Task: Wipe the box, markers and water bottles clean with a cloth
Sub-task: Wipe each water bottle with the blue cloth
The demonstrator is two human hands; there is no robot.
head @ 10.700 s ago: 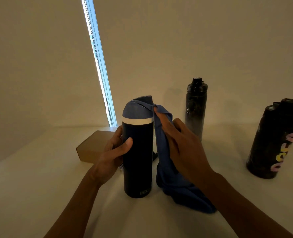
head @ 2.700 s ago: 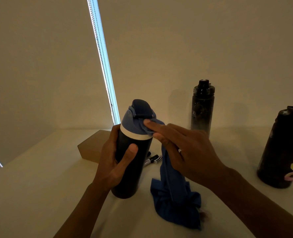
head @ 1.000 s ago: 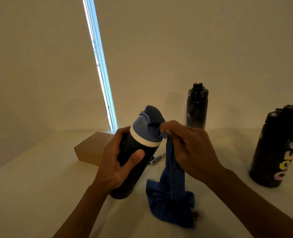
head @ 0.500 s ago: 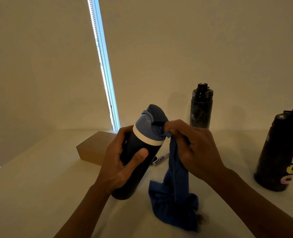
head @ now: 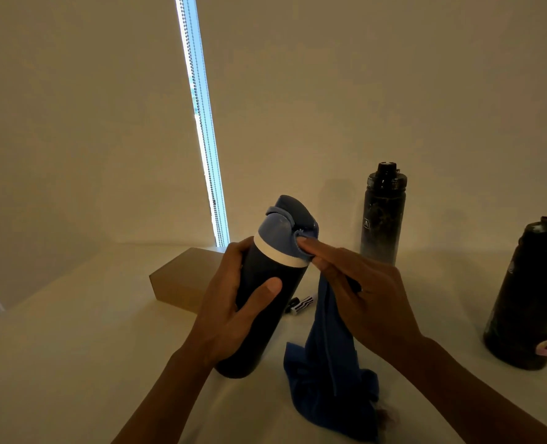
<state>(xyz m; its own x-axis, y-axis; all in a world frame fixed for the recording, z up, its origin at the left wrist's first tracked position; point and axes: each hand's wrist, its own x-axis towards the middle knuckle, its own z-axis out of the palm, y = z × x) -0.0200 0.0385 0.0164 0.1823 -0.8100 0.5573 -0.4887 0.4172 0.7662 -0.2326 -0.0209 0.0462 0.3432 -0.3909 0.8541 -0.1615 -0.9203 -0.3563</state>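
Note:
My left hand [head: 233,309] grips a dark navy water bottle [head: 262,302] with a light blue lid, tilted to the right, its base on the table. My right hand [head: 361,296] holds a blue cloth [head: 329,363] and presses a fold of it against the lid with straight fingers; the rest of the cloth hangs to the table. A cardboard box [head: 179,283] lies behind the bottle at left. Markers [head: 299,305] peek out between the bottle and the cloth. A slim black bottle [head: 382,219] stands at the back, and a wide black bottle [head: 535,302] with coloured letters at right.
The pale table [head: 73,363] meets a plain wall close behind. A bright window gap with a bead chain [head: 204,129] runs down to the box.
My right fingers have uncurled from the lid's top and now press the cloth lower on the lid's side. The bottle stays tilted in my left hand.

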